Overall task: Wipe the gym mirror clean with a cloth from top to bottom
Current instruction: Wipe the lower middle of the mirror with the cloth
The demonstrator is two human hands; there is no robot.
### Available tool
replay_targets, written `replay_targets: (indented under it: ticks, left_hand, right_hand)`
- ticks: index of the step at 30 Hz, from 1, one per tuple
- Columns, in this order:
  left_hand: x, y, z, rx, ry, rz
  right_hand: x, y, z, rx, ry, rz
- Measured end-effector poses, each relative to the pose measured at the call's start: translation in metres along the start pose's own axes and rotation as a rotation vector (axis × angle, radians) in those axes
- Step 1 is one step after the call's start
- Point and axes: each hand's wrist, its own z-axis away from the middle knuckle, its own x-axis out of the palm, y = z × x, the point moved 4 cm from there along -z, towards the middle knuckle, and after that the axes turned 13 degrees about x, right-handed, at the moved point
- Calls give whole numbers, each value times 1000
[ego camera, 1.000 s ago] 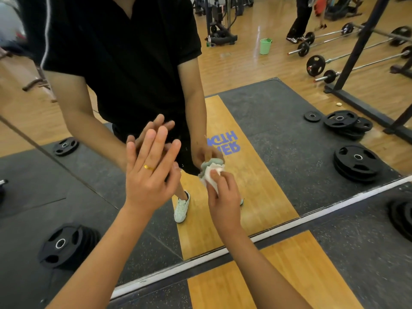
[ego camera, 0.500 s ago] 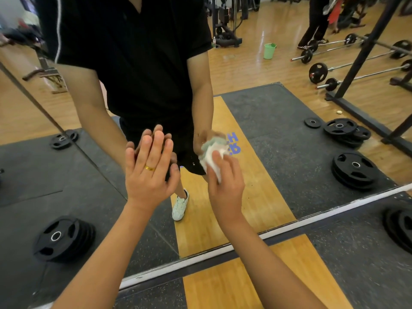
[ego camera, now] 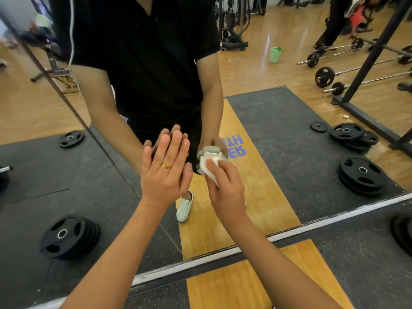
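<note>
From the head camera I saw the mirror [ego camera: 289, 121] standing upright straight ahead of both hands, its glass running down to the pale bottom frame [ego camera: 334, 221] below them. By my reading, the wipe had to travel down that way. The cloth [ego camera: 208, 160], a white and green wad, lay against the glass just to the right of the left hand [ego camera: 165, 177]. That hand was spread flat, fingers straight and close together, palm on the glass and meeting its reflection. The right hand [ego camera: 225, 190] had fingers and thumb curled round the cloth, pressing it to the mirror.
</note>
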Motion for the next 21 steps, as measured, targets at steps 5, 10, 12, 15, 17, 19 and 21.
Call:
replay_targets:
  ticks: [5, 10, 12, 15, 17, 19, 21]
  left_hand:
    - [-1, -1, 0, -5, 4, 11]
    - [0, -1, 0, -12, 1, -2]
    - [1, 0, 1, -12, -3, -8]
    - [1, -1, 1, -8, -5, -14]
    - [0, 0, 1, -9, -4, -5]
    - [0, 0, 2, -7, -13, -2]
    - [0, -1, 3, -6, -15, 2]
  right_hand:
    - [-12, -21, -54, 51, 213, -52]
    - [-4, -5, -21, 14, 104, -33]
    - [0, 8, 3, 20, 28, 19]
    - [-2, 6, -3, 30, 18, 3]
    - [-8, -12, -27, 59, 95, -41]
    - [-12, -25, -50, 93, 170, -61]
    - [-11, -28, -55, 112, 200, -75]
